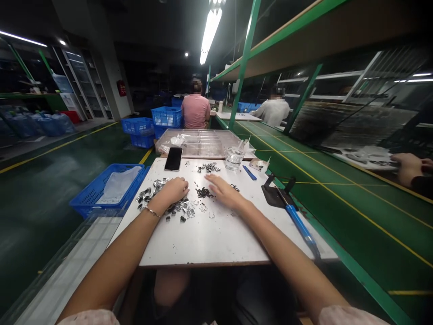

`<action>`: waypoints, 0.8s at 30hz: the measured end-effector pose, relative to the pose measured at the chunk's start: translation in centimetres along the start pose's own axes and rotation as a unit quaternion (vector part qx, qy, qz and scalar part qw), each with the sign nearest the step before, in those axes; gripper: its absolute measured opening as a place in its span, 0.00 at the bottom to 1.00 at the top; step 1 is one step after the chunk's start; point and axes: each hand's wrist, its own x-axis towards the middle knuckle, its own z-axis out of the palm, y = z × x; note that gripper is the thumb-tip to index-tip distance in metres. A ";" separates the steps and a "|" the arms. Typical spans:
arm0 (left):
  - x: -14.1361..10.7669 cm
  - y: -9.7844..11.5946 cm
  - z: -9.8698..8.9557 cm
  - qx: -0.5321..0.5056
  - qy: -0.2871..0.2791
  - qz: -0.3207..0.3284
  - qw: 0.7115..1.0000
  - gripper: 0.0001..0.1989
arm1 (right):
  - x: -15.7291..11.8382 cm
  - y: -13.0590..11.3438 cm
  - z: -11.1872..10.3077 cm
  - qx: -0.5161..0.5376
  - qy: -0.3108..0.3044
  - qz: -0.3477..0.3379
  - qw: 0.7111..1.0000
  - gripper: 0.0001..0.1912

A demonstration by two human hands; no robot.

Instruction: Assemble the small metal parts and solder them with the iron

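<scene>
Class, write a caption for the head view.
Bare left hand and right hand near small silvery parts and black parts on white tabletop.

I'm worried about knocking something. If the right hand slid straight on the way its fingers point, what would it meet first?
Probably the phone, beyond a short stretch of tabletop; how high the right hand is remains unclear, so it might pass above.

- Left hand (176, 189): fingers curled; anything inside hidden.
- Right hand (223, 190): motion-blurred, hides some dark parts (203, 193) behind it.
- Silver parts (181, 206): partly behind left hand and wrist; too small to identify.
- Both sleeves (88, 318): cut off by bottom edge.
- Legs (172, 286): partly under desk (206, 246), lost in shadow.
- Co-worker's hands (407, 166), far right: blurred, cut by edge.
</scene>
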 end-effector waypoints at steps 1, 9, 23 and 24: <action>0.0 0.0 0.0 0.000 0.000 0.001 1.000 0.13 | -0.4 0.8 -0.8 -0.006 0.031 0.021 0.999 0.23; -0.2 0.6 -0.5 0.027 0.017 0.017 0.999 0.12 | -3.4 4.3 -3.0 -0.097 0.107 0.101 0.984 0.23; 0.0 0.6 0.5 0.061 0.031 0.019 0.997 0.09 | -3.1 1.8 -1.2 -0.164 -0.024 0.068 0.984 0.19; 0.1 0.5 0.7 0.068 0.036 0.013 0.997 0.09 | -3.2 1.3 -1.3 -0.162 -0.019 0.071 0.984 0.19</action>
